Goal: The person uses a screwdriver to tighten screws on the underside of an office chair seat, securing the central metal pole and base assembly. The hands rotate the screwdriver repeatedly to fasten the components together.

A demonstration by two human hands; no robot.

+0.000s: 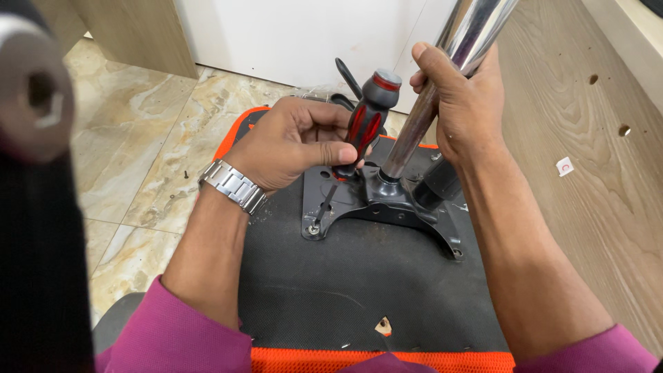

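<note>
magenta sleeves (186, 338), steel link wristwatch (233, 185) on left wrist

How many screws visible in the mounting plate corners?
2: one at the mounting plate near-left corner under the screwdriver tip, one at the near-right corner. Far corners are hidden by both hands.

Head camera looks steeply down, close above the chair seat (359, 276).
</note>
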